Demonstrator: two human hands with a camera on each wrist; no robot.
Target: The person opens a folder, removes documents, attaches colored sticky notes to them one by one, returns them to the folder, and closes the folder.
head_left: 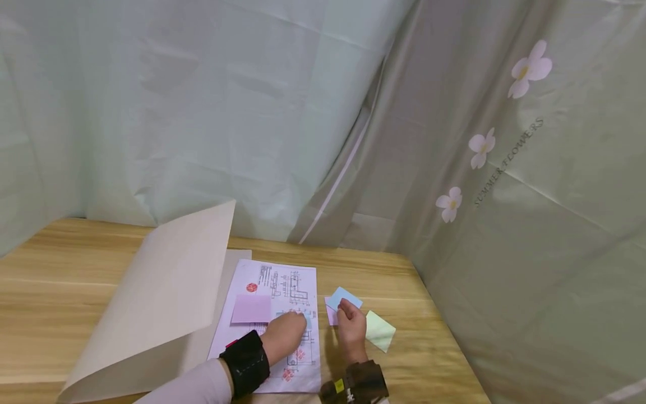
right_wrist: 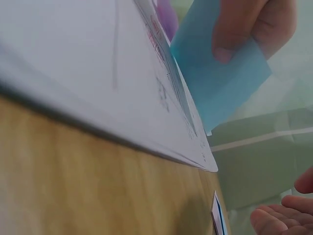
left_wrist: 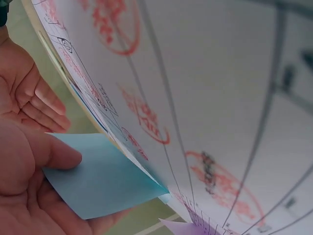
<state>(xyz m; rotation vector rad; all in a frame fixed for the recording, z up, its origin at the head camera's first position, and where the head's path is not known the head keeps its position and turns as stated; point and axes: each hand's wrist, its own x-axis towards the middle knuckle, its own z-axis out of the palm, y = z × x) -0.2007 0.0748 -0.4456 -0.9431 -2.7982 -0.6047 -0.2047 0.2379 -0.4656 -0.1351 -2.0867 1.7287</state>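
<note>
A blue sticky note (left_wrist: pixel 102 176) is pinched between the thumb and fingers of my left hand (head_left: pixel 286 338), over a printed drawing sheet (head_left: pixel 287 280). In the right wrist view, the held note (right_wrist: pixel 220 83) stands tilted with its lower edge at the sheet's surface. A purple sticky note (head_left: pixel 251 309) lies on the sheet, left of that hand. My right hand (head_left: pixel 351 331) is right of the sheet, beside another blue note (head_left: pixel 348 295) that overlaps a purple note (head_left: pixel 331 315). Its fingers (left_wrist: pixel 49 100) look loosely extended in the left wrist view, with nothing visible in them.
A pale green note (head_left: pixel 381 331) lies on the wooden table (head_left: pixel 404 292), right of my right hand. On the left, a large beige folder (head_left: pixel 161 280) stands with its cover raised, partly beneath the sheets. A curtain (head_left: pixel 227 112) hangs behind the table and along its right side.
</note>
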